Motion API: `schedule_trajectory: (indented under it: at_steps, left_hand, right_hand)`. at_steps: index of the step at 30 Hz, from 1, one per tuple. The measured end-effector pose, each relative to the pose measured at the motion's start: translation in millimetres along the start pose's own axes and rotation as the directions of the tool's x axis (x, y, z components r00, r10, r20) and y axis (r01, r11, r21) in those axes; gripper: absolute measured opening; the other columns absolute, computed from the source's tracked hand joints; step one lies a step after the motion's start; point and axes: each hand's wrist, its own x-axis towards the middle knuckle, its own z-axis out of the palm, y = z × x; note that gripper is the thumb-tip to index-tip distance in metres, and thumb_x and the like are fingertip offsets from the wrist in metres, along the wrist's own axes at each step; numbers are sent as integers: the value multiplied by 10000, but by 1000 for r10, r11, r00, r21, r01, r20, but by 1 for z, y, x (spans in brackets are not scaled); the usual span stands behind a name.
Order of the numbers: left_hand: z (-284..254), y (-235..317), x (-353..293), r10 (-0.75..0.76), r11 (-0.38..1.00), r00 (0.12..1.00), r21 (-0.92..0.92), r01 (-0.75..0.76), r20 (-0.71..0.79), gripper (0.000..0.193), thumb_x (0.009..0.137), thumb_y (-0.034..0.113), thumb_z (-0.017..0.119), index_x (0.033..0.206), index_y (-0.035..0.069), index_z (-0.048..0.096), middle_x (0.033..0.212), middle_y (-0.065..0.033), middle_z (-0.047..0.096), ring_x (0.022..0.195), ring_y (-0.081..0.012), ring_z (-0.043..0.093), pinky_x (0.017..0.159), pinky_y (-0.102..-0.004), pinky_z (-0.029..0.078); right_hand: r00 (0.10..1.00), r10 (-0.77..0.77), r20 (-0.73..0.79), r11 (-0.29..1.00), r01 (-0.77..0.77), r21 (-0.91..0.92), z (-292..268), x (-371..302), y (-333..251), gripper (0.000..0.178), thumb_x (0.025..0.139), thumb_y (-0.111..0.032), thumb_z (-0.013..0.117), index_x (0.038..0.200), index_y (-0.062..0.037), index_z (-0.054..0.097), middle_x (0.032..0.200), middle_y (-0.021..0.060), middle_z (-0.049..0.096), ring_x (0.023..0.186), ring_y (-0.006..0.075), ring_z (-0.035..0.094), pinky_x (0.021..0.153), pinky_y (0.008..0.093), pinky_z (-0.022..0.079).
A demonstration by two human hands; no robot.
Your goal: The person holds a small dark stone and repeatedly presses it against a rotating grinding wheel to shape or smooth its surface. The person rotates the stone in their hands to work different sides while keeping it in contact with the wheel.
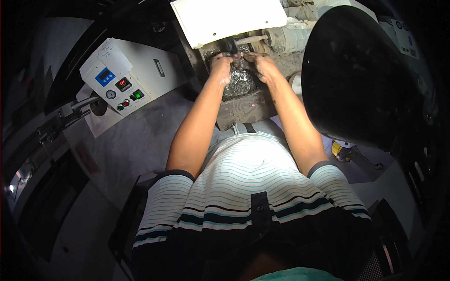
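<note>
Both my hands meet over a grimy basin [243, 105], under the edge of a bright white panel [229, 18]. The fingers of my left hand [220, 69] are bent and pressed together near a dark upright part [232, 45]. From the right, my right hand [264, 65] reaches in with its fingertips closed toward the left ones. Whatever lies between the fingertips is too small and dark to name. Below the hands, a crinkled, shiny wet-looking lining [241, 83] covers the basin. A pale tapered spindle [253, 40] projects just beyond the fingers from a dirty cylindrical housing [286, 40].
A large black lamp-like shade [356, 75] fills the right side, close to my right forearm. At left stands a white control box [122, 75] with displays, a gauge and buttons. A jointed metal arm [70, 114] is below it. A yellow-and-black object [341, 151] lies at lower right.
</note>
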Motion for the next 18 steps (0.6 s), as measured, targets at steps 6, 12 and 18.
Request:
schedule_trajectory:
  at_steps: [6,12,18]
  left_hand:
    - [11,-5,0,-19,998,999,-54,17,-46,179,790,6,520,911,77,630,970,-57,647,921,-192,562,898,-447,361]
    - [22,-9,-10,-65,994,989,-92,54,-130,207,799,67,527,985,106,608,1148,-79,559,1076,-238,486,1002,-595,212]
    - [9,-9,-1,-59,988,986,-150,36,-156,132,804,37,512,921,72,562,1059,-90,609,1050,-217,533,972,-542,286]
  right_hand:
    - [973,-226,58,939,233,-253,-18,30,10,234,844,1,573,1061,53,642,966,122,670,856,169,627,747,241,482]
    - [949,-298,101,889,315,-332,-44,58,22,188,838,-38,584,987,20,683,883,83,673,734,146,583,644,260,458]
    - [979,-191,70,923,204,-327,-18,37,14,200,840,-45,590,1007,27,672,936,106,674,853,160,604,772,249,462]
